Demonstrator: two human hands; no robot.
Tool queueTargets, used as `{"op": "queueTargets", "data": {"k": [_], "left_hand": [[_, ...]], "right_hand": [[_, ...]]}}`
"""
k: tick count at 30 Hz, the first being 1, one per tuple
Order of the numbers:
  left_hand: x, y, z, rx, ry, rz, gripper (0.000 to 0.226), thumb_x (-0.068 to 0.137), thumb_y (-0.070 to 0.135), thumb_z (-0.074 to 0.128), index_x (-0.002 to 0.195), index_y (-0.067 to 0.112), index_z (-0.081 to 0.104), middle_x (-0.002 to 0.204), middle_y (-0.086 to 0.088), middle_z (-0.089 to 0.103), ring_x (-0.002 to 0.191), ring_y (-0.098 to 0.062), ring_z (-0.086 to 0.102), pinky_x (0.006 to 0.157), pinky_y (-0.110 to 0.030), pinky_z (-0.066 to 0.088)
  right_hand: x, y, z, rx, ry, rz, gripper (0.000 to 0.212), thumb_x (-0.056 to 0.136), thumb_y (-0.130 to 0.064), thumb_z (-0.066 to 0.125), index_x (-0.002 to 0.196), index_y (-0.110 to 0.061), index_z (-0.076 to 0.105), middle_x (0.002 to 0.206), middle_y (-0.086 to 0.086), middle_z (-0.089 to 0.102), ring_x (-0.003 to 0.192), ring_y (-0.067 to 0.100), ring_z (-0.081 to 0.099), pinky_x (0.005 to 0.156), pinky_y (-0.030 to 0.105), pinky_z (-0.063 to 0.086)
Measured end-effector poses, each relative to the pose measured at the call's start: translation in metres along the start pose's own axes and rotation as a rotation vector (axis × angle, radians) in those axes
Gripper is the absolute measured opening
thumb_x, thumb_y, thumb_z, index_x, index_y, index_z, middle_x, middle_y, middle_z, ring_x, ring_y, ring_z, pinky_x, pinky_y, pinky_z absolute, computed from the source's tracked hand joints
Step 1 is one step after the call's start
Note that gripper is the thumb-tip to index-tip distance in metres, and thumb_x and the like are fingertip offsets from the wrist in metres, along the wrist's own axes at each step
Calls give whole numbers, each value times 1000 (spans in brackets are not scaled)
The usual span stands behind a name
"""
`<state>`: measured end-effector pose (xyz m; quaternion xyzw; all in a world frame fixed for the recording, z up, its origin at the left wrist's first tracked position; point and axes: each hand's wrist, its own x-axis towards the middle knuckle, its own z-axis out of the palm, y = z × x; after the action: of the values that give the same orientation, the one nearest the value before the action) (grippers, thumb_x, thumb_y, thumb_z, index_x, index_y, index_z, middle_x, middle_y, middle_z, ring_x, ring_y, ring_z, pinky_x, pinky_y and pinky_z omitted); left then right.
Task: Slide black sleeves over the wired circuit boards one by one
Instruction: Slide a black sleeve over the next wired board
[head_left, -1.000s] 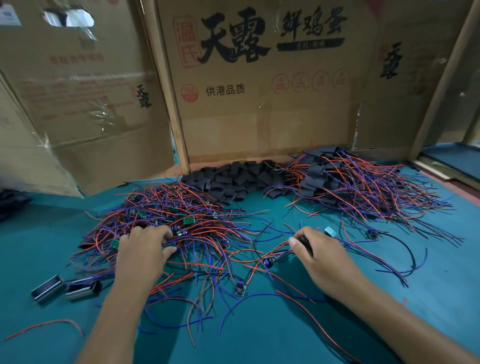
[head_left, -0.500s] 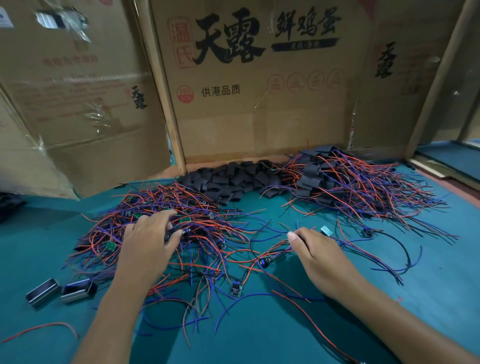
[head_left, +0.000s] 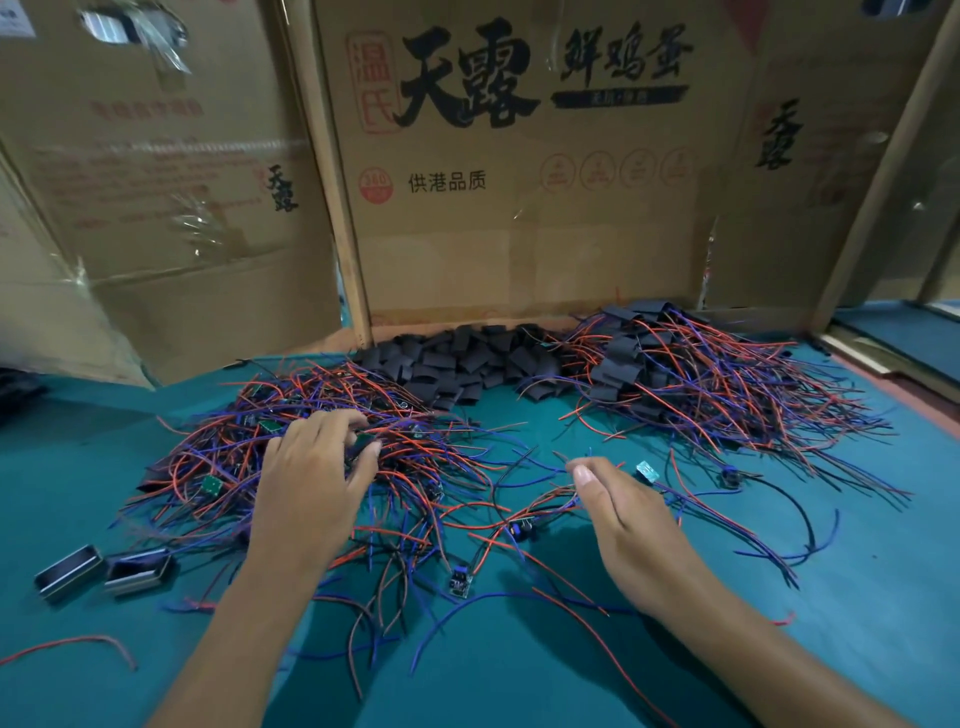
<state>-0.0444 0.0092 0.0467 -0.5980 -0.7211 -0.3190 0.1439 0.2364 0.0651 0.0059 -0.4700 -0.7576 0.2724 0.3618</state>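
A tangled pile of wired circuit boards (head_left: 218, 467) with red and blue leads lies at centre left on the teal table (head_left: 857, 597). My left hand (head_left: 311, 493) reaches into it and its fingertips pinch a dark circuit board (head_left: 363, 444). My right hand (head_left: 628, 525) rests on loose wires at centre right, thumb up; its fingers are hidden behind its back. A heap of black sleeves (head_left: 462, 364) sits at the back. To its right lies a pile of sleeved boards (head_left: 675, 374).
Cardboard boxes (head_left: 519, 234) wall in the back of the table. Two small metal cases (head_left: 104, 571) lie at the front left. Single boards (head_left: 461, 582) and a pale green one (head_left: 647, 470) lie among stray wires. A loose red wire (head_left: 67, 644) lies near the front edge.
My left hand has moved farther into the wire pile and closed its fingertips on a board. The black sleeve seen at my right thumb a second ago no longer shows.
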Motion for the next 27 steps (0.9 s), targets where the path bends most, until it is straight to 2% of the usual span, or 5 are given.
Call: {"op": "queueTargets", "data": {"k": [4,12,17,20,27], "left_hand": [[-5,14,-2,-126,78,1,41,92,21,66,129,13,52,90,5,54,86,-20,48,86,-33,33],[-24,57,5,-627,107,-32,32,93,26,54,125,30,52,85,16,54,72,-5,50,68,-11,37],[-16,63,-2,-1237,77,-308,25,102,13,48,122,20,62,77,6,52,68,-10,46,67,-23,38],[-11,65,-8,-1575,42,-468,32,95,23,49,123,12,61,76,1,57,62,-10,47,57,-20,42],[-3,49,-14,-1825,-47,-549,38,91,29,50,122,9,59,89,3,60,71,-8,51,66,-16,48]], "right_hand": [[-2,-4,1,22,15,-29,53,87,-67,20,118,-39,53,109,-31,55,107,-20,43,85,0,30],[-4,-7,-2,85,22,-26,54,87,-69,21,119,-37,51,105,-26,60,105,-12,48,82,4,32],[-6,-9,-2,139,44,-35,40,93,-54,27,114,-35,55,86,-35,57,93,-12,50,76,6,33],[-5,-8,-3,149,66,-38,39,94,-48,29,115,-33,59,104,-27,59,103,-15,48,79,1,31],[0,-3,1,24,74,-70,31,97,-50,35,111,-32,57,102,-20,60,102,-14,48,80,2,32]]}}
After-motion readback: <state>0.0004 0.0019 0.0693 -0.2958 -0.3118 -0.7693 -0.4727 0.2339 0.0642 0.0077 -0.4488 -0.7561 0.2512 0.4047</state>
